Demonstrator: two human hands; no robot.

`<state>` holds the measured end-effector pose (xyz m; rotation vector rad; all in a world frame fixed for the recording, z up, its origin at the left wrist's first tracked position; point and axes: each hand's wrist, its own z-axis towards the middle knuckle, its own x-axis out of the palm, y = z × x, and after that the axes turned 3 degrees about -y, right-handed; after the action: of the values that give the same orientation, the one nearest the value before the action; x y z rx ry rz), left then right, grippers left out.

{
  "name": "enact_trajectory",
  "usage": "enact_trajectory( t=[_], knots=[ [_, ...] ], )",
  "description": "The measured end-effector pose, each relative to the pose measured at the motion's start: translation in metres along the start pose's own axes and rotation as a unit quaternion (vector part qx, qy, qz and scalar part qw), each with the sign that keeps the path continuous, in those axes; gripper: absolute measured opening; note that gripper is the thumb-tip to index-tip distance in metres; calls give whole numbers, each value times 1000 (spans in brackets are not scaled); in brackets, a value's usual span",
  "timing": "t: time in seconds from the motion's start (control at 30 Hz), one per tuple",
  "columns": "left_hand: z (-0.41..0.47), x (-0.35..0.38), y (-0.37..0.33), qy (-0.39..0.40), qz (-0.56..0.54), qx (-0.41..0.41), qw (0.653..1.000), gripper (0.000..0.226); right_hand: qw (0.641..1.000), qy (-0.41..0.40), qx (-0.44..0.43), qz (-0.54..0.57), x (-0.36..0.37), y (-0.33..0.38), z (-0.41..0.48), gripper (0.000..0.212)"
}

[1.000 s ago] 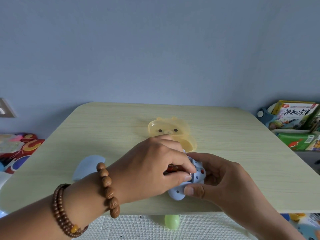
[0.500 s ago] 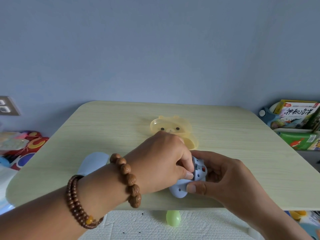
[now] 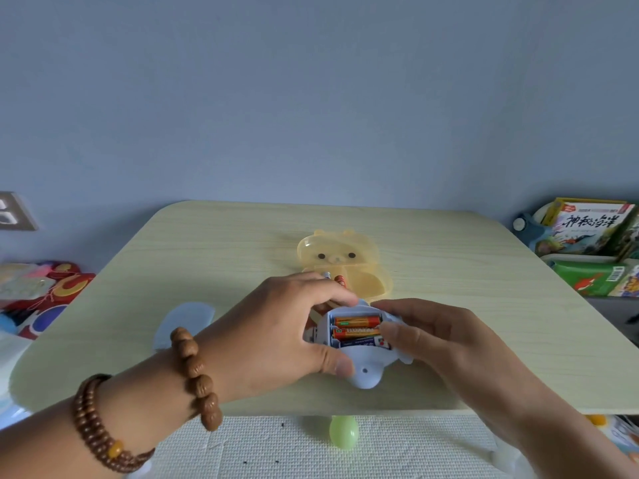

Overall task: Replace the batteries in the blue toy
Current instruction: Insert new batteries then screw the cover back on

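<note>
The blue toy (image 3: 363, 369) lies underside up near the table's front edge, its battery bay uncovered. Three batteries (image 3: 356, 328) lie side by side in the bay: two orange, one blue and white. My left hand (image 3: 276, 337) grips the toy's left side, thumb on its lower shell. My right hand (image 3: 432, 337) holds the right side, thumb at the bay's edge. A pale blue cover piece (image 3: 183, 323) lies on the table to the left. Behind the toy an open yellow bear-shaped box (image 3: 340, 262) holds loose batteries (image 3: 337, 279).
The pale wood table (image 3: 484, 305) has a front edge just below the toy. A green egg-shaped object (image 3: 343, 433) lies on the white floor mat. Books (image 3: 587, 229) are stacked at the right, colourful toys (image 3: 41, 295) at the left.
My left hand has drawn back off the battery bay, so the three batteries now show. Both hands still hold the toy in the same spot.
</note>
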<state>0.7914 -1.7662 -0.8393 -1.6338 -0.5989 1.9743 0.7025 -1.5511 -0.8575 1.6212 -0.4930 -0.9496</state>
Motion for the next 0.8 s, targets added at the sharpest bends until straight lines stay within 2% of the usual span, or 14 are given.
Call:
enact_trajectory(
  t=[0.57,0.7,0.8],
  knots=[
    [-1,4,6,-26,-11,3,1000,67,999,6,39,-21,5,12,4,28],
    [-2,5,6,-35,-5,5,999,69,999,-9,29,-30,7,11,5,30],
    [-4,6,8,-40,-18,9,999,68,1000,12,12,-18,5,12,1,32]
  ],
)
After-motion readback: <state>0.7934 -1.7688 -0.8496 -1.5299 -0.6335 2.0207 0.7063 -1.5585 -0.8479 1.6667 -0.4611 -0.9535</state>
